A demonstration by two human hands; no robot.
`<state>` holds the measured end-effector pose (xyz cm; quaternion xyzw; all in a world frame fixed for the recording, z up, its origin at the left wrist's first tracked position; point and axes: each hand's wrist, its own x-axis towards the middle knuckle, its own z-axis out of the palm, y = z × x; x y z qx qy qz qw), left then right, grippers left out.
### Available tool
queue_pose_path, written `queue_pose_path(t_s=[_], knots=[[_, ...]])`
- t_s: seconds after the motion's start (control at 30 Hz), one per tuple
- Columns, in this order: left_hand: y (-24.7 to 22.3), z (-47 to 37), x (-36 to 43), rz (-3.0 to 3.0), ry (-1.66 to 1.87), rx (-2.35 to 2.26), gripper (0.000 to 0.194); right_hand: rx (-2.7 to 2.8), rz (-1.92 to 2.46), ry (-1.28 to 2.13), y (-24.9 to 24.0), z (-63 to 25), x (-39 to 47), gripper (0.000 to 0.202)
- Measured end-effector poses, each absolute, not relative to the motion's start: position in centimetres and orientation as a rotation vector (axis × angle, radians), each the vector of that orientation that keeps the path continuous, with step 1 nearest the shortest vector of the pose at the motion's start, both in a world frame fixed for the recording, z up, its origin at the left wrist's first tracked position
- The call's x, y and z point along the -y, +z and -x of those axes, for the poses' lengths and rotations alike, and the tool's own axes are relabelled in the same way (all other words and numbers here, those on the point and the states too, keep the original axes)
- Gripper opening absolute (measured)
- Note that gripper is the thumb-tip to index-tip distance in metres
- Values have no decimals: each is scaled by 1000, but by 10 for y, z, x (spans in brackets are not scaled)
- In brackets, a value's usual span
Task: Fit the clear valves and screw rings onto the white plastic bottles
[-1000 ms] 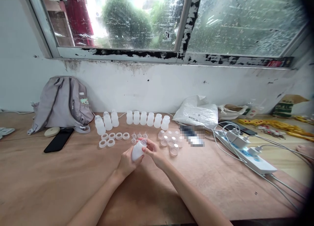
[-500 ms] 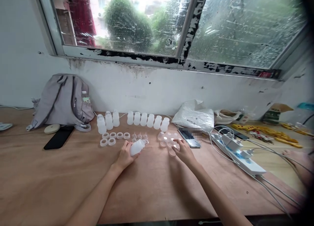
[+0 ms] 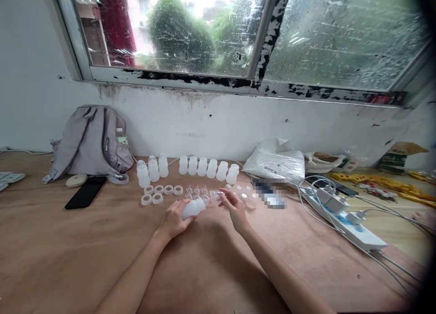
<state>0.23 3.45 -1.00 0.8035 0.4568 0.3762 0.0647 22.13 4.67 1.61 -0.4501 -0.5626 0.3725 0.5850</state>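
My left hand (image 3: 175,219) is closed round a frosted white baby bottle (image 3: 192,209), tilted with its top to the right. Between the fingertips of my right hand (image 3: 234,206) is a clear bottle cap (image 3: 215,196), held just right of the bottle's top and apart from it. More clear caps (image 3: 251,200) lie behind and beside my right hand. Clear nipples (image 3: 196,190) are grouped behind the held bottle. White collar rings (image 3: 157,198) lie flat to their left. Several frosted bottles (image 3: 202,167) stand in a row by the wall, and capped ones (image 3: 153,169) stand further left.
A grey backpack (image 3: 91,141), a round cream object (image 3: 76,181) and a black phone (image 3: 86,193) are at the left. To the right are another phone (image 3: 272,196), a white plastic package (image 3: 277,161) and a power strip (image 3: 354,227) with trailing cables. A window is above the wall.
My right hand has taken a clear cap from the group and moved left with it, close to the bottle. The bottle in my left hand is now tipped further toward level.
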Motion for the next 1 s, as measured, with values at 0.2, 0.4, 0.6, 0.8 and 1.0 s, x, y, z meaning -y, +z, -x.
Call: queue_pose_path(t_s=[0.2, 0.4, 0.6, 0.8, 1.0], knots=[[-4, -5, -30, -2449, 1094, -1342, 43, 1338, 1031, 908, -8, -205, -35, 32], [-9, -15, -27, -2352, 1078, -1315, 44, 1327, 1044, 894, -7, -202, -27, 30], [-15, -18, -24, -2331, 1100, -1306, 43, 1313, 1064, 895, -8, -198, -26, 28], [-14, -24, -21, -2310, 1078, -1269, 37, 1302, 1090, 912, -10, -200, -27, 26], [-17, -24, -22, -2337, 1051, -1273, 37, 1282, 1131, 912, -11, -199, -29, 26]])
